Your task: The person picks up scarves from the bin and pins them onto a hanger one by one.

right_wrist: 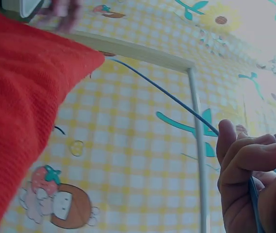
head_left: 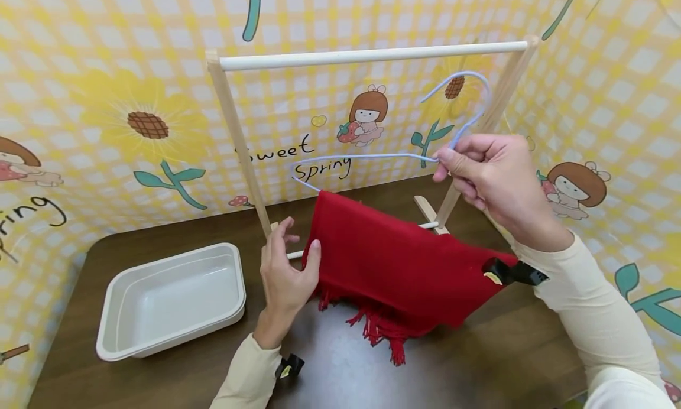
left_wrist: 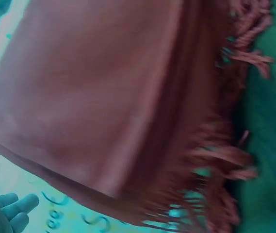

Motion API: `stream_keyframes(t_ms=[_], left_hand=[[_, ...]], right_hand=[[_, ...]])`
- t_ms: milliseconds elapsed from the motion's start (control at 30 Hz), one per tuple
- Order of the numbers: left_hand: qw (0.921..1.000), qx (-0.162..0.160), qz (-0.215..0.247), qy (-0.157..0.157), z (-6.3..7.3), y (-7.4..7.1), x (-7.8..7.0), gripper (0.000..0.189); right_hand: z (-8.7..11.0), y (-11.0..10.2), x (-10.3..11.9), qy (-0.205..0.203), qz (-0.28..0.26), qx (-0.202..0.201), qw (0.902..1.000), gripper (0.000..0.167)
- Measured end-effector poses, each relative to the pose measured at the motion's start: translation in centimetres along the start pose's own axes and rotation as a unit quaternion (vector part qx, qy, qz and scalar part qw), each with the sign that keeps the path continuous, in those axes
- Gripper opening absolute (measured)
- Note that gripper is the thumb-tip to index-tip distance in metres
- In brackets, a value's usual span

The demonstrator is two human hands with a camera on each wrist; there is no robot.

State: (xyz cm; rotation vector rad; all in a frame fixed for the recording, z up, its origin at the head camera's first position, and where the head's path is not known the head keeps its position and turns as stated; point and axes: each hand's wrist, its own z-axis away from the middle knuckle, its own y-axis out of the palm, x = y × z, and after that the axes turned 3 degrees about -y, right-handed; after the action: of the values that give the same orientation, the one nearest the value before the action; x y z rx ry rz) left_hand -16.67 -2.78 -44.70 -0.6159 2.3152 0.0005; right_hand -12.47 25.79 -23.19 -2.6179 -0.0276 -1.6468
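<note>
A red fringed scarf (head_left: 388, 255) hangs folded over the lower part of a light blue wire hanger (head_left: 367, 156), its tassels low over the table. My right hand (head_left: 500, 181) grips the hanger at the base of its hook, and the hook points up and left. Beside the scarf's left edge is my left hand (head_left: 287, 273), fingers loosely bent and thumb at the cloth's edge. In the left wrist view the scarf (left_wrist: 89, 97) fills most of the picture. The right wrist view shows the hanger's wire (right_wrist: 162, 90) running from the scarf to my right fingers.
A wooden rack with a white top rod (head_left: 367, 55) stands behind the scarf. On the left of the brown table (head_left: 330, 391) sits a whitish plastic basin (head_left: 175, 302) with nothing in it. Yellow checked cloth (head_left: 175, 19) covers the walls.
</note>
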Motion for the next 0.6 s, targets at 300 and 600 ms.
stream_keyframes(t_ms=[300, 600], left_hand=[[0.9955, 0.074, -0.01, -0.059, 1.9, -1.1, 3.6, 0.029], [0.9762, 0.176, -0.083, -0.097, 3.1, -2.4, 5.1, 0.025]], right_hand=[[-0.5, -0.5, 1.8, -0.037, -0.024, -0.013, 0.9989, 0.025], [-0.7, -1.5, 2.2, -0.058, -0.04, -0.032, 0.997, 0.018]])
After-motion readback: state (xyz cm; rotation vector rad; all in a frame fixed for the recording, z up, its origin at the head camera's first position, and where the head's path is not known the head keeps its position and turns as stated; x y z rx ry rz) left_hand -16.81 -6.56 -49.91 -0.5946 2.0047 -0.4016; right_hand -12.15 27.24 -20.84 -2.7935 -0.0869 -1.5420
